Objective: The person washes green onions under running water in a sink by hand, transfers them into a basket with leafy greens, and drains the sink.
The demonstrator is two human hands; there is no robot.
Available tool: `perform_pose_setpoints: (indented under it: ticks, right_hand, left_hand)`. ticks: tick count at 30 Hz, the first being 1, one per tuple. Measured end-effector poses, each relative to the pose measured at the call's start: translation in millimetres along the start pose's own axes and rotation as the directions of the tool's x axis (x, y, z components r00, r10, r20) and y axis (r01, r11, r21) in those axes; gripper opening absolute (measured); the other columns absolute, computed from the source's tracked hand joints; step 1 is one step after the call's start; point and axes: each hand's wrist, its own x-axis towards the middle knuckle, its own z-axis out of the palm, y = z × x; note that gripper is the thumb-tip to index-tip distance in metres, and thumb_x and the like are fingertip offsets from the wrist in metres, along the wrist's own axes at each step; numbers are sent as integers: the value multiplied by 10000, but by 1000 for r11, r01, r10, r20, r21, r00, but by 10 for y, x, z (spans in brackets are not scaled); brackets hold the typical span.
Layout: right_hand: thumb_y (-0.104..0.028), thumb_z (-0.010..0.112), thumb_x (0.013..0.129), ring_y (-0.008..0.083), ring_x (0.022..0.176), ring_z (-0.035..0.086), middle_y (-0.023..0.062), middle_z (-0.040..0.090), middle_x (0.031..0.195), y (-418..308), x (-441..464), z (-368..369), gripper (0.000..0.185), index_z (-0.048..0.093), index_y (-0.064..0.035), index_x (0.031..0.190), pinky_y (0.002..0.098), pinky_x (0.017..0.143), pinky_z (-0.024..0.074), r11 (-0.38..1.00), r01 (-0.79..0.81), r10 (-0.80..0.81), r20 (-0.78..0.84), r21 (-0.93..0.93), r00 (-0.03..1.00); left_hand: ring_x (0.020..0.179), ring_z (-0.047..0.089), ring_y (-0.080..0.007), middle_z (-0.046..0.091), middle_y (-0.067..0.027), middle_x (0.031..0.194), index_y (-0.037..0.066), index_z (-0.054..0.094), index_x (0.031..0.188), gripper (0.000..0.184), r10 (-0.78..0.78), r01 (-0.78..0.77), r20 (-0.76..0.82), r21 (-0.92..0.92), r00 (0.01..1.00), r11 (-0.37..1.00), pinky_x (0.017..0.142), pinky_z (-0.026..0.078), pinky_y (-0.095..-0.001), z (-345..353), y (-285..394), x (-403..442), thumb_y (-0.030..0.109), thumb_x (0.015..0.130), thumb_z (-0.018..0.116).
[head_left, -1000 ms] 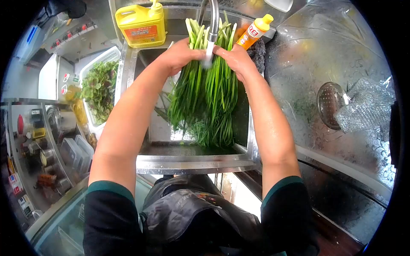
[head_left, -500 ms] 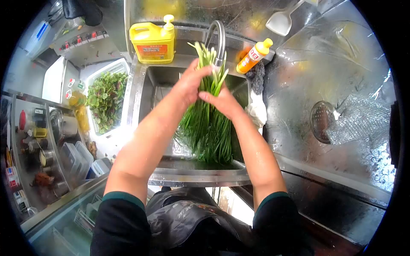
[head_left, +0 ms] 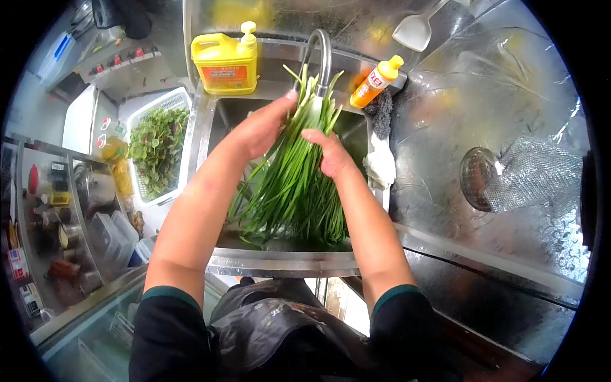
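A large bunch of garlic chives [head_left: 286, 191] lies with its pale stem ends up by the faucet [head_left: 325, 57] and its green leaves fanned down into the metal sink [head_left: 286, 262]. Water runs from the spout onto the stems. On the bunch's left side is my left hand [head_left: 262, 127], open, its fingers stretched along the stems. My right hand [head_left: 332, 153] is on the right side, its thumb across the stalks and its other fingers partly hidden behind them.
A yellow pump jug [head_left: 224, 67] and an orange-yellow bottle [head_left: 377, 83] stand behind the sink. Leafy greens [head_left: 159, 149] fill a white basket [head_left: 186, 108] to the left. On the right counter lie a skimmer [head_left: 477, 178] and silvery mesh [head_left: 538, 178]. A white scoop [head_left: 414, 32] is at the back.
My left hand has loosened and shifted left, away from the stems. The bunch has spread, its leaves fanning left across the sink. My right hand has moved slightly down.
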Motion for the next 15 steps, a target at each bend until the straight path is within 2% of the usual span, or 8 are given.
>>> perform_pose_setpoints:
  ticks: [2,5,6,8,11,12,13,15]
  right_hand:
    - [-211,765,778,216,956,657,87,684,1045,-16,130,-146,465,626,-19,1178,378,899,523,981,-160,139,175,109,975]
    - [-212,762,786,214,940,669,84,690,1049,-58,96,12,449,634,-12,1167,380,871,537,994,-80,76,67,70,995]
    - [-216,766,786,213,951,669,86,690,1060,-1,138,-8,454,633,-8,1167,379,873,537,997,-67,67,10,43,998]
    - [-244,800,771,230,1061,631,110,659,1158,-4,145,68,562,588,6,1228,389,948,489,998,-5,1,-62,-67,998]
    - [-267,830,755,246,1141,577,131,609,1245,-66,97,124,719,492,10,1326,390,1023,414,973,74,-118,-195,-218,974]
    - [-253,817,776,237,1143,575,110,605,1258,-111,101,130,701,485,-3,1339,375,1032,400,984,135,-140,-36,-114,990]
    - [-240,799,798,233,1148,571,95,605,1260,-96,86,109,657,498,-14,1336,374,1027,402,979,171,-178,-57,-109,982]
    - [-219,769,834,223,1155,565,72,605,1262,-70,88,37,583,520,-32,1327,373,1016,411,977,200,-206,-88,-71,975]
  left_hand:
    - [1374,383,-269,398,-147,1504,17,245,1526,836,-75,59,-234,-76,969,995,1149,285,-442,-349,-332,36,621,975,420]
    - [1365,392,-276,380,-150,1515,19,244,1527,879,-90,35,-139,-353,986,935,1151,284,-453,-330,-629,-77,667,956,406]
    - [1373,383,-273,358,-144,1530,41,251,1530,867,-47,35,-23,-367,999,929,1154,286,-425,-134,-555,-112,658,950,437]
    - [1358,397,-256,392,-137,1505,62,274,1527,799,-95,69,-291,-97,952,993,1138,304,-393,127,-515,-71,611,972,443]
    - [1330,413,-238,426,-135,1475,85,301,1525,714,41,-55,-251,-50,967,997,1122,307,-371,-9,-706,206,561,1004,411]
    - [1322,419,-236,431,-135,1469,89,310,1523,696,64,-73,-252,-28,966,997,1120,306,-370,90,-660,219,551,1011,401]
    - [1368,370,-239,388,-160,1504,92,330,1516,675,51,-55,-295,-8,954,998,1142,271,-377,158,-621,287,548,1019,357]
    - [1425,295,-264,330,-171,1545,86,337,1510,656,112,-6,-412,251,904,968,1162,232,-379,200,-700,509,525,1023,327]
